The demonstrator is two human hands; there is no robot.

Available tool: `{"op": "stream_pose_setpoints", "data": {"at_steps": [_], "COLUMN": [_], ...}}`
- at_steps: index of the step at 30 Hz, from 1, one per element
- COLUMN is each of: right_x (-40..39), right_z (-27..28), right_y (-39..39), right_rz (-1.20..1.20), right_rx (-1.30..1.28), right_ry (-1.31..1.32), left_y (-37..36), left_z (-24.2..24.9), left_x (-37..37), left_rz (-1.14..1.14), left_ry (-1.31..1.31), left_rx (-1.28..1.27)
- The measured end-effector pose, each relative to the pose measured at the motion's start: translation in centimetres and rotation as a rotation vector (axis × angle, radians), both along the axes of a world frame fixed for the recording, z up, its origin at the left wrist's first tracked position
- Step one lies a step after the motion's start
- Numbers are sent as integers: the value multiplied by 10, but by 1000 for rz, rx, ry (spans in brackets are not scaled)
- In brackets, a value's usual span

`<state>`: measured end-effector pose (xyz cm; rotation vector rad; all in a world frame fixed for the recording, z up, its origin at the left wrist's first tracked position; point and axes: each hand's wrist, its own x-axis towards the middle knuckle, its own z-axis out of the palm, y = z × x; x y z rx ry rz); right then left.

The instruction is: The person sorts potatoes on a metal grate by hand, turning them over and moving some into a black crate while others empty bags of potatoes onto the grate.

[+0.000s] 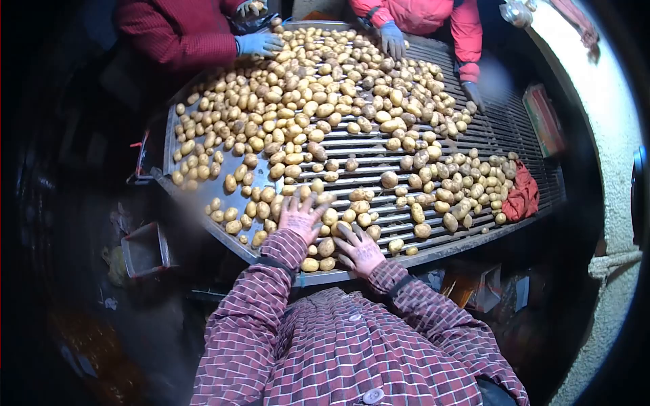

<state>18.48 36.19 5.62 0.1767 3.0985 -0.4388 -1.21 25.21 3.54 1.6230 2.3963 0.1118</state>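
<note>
Many pale yellow potatoes [318, 108] lie spread over a slatted metal sorting table [352, 145]. My left hand [300, 218], in a pink glove with grey fingertips, rests with fingers spread on potatoes near the table's front edge. To its right, my right hand [359, 250], gloved alike, lies with its fingers apart against potatoes by the same edge. Neither hand is wrapped round a potato. Some potatoes beneath and between the fingers are partly hidden.
Across the table, one person in dark red [179, 34] and another in a bright red jacket [420, 15] reach in with grey-blue gloves. A red cloth [521, 193] lies at the right edge. A white bin [145, 250] stands below left; a pale post [602, 135] rises right.
</note>
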Motion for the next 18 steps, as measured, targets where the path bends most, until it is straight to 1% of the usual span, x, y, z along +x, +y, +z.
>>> {"op": "stream_pose_setpoints", "data": {"at_steps": [1, 3, 5, 6, 7, 9, 10, 11, 12, 13, 14, 15, 16, 17, 18], "right_x": [-9, -29, -48, -50, -52, -34, -21, -2, 18, 36, 54, 75, 97, 112, 113], "right_z": [-1, -17, -9, -7, -4, 15, 21, 33, 27, 32, 40, 31, 17, 6, 13], "right_y": [6, 14, 15, 18, 20, 33, 45, 62, 77, 84, 87, 95, 104, 107, 106], "right_rz": [-33, -165, -272, -309, -347, -474, -664, -746, -905, -1000, -1248, -1181, -1203, -1228, -1201], "right_rx": [-108, -252, -218, -263, -307, -635, -1004, -1355, -1684, -1734, -1881, -1988, -1896, -1806, -1597], "right_ry": [3, -75, -163, -199, -235, -52, -26, 3, 49, 136, 289, 432, 464, 491, 389], "left_y": [-1, -6, -14, -19, -23, -27, -27, -26, -23, -17, -12, -7, 3, 15, 30], "left_z": [0, -12, -2, 0, 0, 8, 13, 5, 7, 10, 9, 9, 12, 21, 31], "left_x": [-9, -24, -31, -30, -26, -16, -8, -5, -2, 3, 8, 13, 15, 14, 9], "left_rz": [18, -16, 5, 48, 57, 53, 63, 46, 55, 61, 90, 120, 135, 151, 188], "left_ry": [-7, -38, -83, -111, -65, -34, -5, -70, -67, -61, -45, -32, -5, -87, -123], "left_rx": [-19, 46, 55, 124, 130, 102, 85, 86, 47, 11, 83, 155, 157, 63, -40]}}
